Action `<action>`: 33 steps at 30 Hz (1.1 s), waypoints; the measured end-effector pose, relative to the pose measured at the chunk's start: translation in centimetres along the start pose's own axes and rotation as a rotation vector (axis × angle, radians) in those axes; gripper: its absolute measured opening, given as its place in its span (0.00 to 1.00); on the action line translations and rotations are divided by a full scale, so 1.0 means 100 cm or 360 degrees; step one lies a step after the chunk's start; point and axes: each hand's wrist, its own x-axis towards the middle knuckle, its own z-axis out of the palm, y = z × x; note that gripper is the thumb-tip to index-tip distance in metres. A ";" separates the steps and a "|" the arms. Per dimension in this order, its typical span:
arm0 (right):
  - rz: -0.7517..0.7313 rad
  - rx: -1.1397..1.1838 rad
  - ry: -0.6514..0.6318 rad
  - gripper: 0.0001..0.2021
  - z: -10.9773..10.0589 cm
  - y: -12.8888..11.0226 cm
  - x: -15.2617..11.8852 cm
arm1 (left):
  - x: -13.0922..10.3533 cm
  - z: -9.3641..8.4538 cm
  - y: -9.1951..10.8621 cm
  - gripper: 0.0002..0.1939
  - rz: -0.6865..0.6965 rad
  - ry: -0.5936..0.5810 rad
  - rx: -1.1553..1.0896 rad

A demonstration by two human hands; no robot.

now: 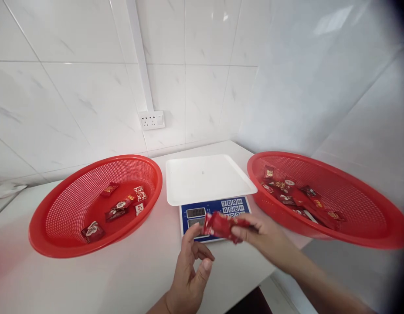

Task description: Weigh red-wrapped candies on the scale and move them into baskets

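Note:
My right hand is closed on red wrapped packets, held over the front of the scale; how many is blurred. Just left of them my left hand is open, thumb and fingers apart, its fingertips close to the packets' end. Behind both hands stands a digital scale with a blue keypad panel and a bare white weighing tray. The packets hide part of its keys and lower display.
Left of the scale is a red mesh basket with several small wrapped packets. A second red basket on the right holds more packets. Everything rests on a white table against a tiled wall with a power socket.

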 end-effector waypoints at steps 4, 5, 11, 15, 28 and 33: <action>-0.0082 -0.0100 0.0339 0.14 -0.024 -0.023 0.039 | -0.001 0.002 -0.009 0.22 0.0051 -0.0140 0.0090; -0.0101 -0.0103 0.0353 0.14 -0.026 -0.026 0.050 | -0.001 0.002 -0.011 0.22 0.0084 -0.0190 0.0103; 0.0007 -0.0036 0.0207 0.12 -0.013 -0.025 0.102 | -0.001 0.001 -0.015 0.23 0.0199 -0.0277 0.0166; -0.0023 -0.0325 0.0347 0.09 -0.016 -0.023 0.112 | 0.000 -0.001 -0.016 0.22 0.0190 -0.0265 0.0195; -0.0109 -0.1472 0.0512 0.12 -0.046 -0.026 0.085 | -0.003 -0.001 -0.011 0.19 0.0194 -0.0325 0.0341; -0.0159 -0.1754 0.0488 0.17 -0.045 -0.026 0.083 | -0.003 -0.003 -0.013 0.18 0.0176 -0.0362 0.0416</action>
